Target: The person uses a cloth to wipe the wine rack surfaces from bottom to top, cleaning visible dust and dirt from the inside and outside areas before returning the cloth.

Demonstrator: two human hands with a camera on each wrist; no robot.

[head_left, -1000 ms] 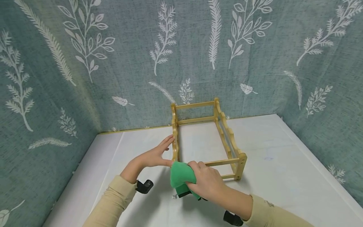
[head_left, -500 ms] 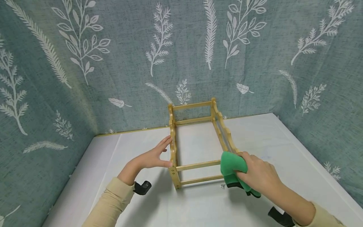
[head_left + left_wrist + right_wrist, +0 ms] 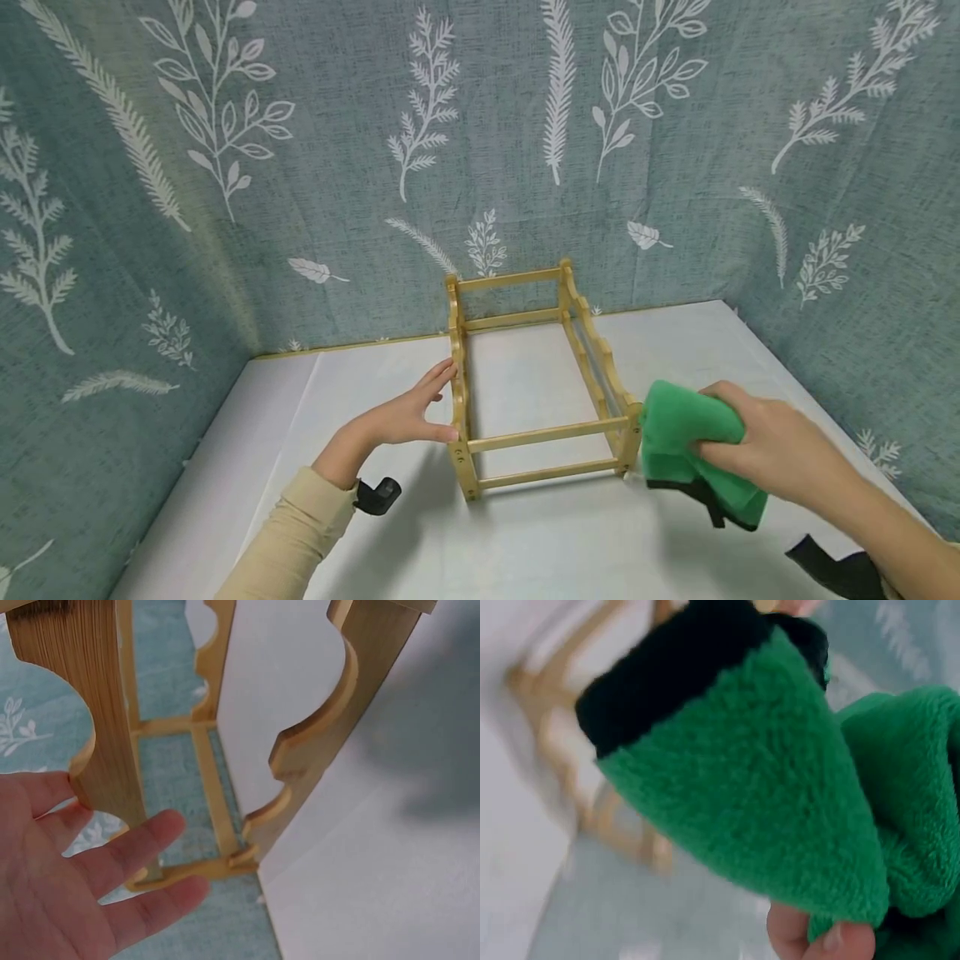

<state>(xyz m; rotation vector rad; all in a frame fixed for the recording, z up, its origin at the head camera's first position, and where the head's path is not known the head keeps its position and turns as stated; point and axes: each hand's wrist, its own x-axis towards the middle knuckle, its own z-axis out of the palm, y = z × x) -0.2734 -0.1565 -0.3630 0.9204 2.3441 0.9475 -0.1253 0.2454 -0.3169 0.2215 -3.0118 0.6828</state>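
A light wooden rack [image 3: 547, 433] with scalloped side rails stands on the white table. My left hand [image 3: 408, 417] rests against its left side, fingers spread and fairly straight; the left wrist view shows the hand [image 3: 82, 877] beside the scalloped rail [image 3: 105, 712]. Just off the rack's near right corner, my right hand [image 3: 765, 442] grips a folded green cloth [image 3: 686, 425] with black edging. Seen close in the right wrist view, the cloth [image 3: 750, 787] is fluffy, and fingertips [image 3: 840, 941] pinch it at the bottom. Most of the right hand is hidden there by the cloth.
The white tabletop [image 3: 555, 542] spreads around the rack. Behind and at both sides hangs a blue-green curtain [image 3: 337, 167] with white leaf prints, close to the rack's far end. Each wrist carries a black strap mount [image 3: 377, 497].
My right hand has carried the green cloth rightward along the rack's near end, from its left corner to just beyond the right corner. The left hand has stayed at the rack's left side.
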